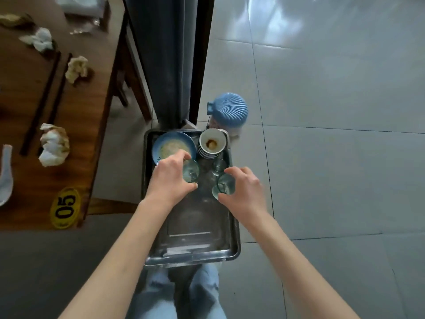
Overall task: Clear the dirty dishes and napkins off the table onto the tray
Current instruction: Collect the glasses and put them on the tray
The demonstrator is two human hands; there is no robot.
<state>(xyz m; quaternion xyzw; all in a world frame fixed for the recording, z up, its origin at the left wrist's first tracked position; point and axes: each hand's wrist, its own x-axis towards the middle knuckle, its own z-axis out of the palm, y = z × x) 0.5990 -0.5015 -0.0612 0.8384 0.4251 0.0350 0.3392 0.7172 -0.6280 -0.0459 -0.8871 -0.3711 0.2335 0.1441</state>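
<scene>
Stainless steel tray (195,240) is seen low in the centre, lying lengthwise away from the viewer, its near half bare. At its far end a blue plate (171,143) with pale residue is placed on the left; a stack of small white bowls (211,146), the top one stained brown, on the right. A small clear glass (218,165) is set just near of the stack.

Left hand (170,178): fingers and thumb curled round a clear glass (191,171), held over the tray beside the blue plate. Right hand (243,189): curled round a second clear glass (224,186), held over the tray's right side. Whether either glass touches the tray cannot be told.

Wooden tabletop (96,65) at left is still loaded: crumpled napkins (54,145), one stained, dark chopsticks (41,104) laid lengthwise, a white spoon (5,176) at the left edge, and a yellow "05" tag (65,207) at the near corner.

A blue shell-ribbed container (230,111) is seen on the tiled floor (333,157) just beyond the tray's far right corner.
</scene>
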